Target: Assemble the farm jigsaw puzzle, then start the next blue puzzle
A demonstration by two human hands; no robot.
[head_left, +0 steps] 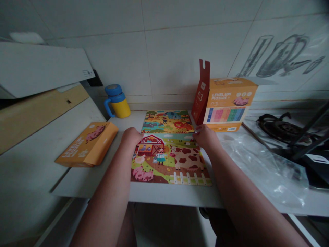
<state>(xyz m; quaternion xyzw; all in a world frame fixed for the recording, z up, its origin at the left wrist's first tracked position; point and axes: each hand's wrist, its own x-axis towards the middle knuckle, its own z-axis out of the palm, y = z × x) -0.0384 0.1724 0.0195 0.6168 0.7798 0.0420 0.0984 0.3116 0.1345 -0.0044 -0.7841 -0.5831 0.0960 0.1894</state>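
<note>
The farm-scene puzzle (167, 168) lies flat on the white counter (164, 193), its far edge along the safari-scene puzzle (167, 122). I hold my left hand (131, 136) and right hand (205, 134) partly curled at opposite ends of the seam; with fingertips hidden, I cannot tell whether either grips. The Level Up! Puzzles box (227, 103) stands right of the safari-scene puzzle.

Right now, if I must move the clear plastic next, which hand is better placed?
Probably the right hand: it is at the right side of the farm puzzle, and the clear plastic lies on that same side. The left hand is at the opposite side, farther away.
</note>
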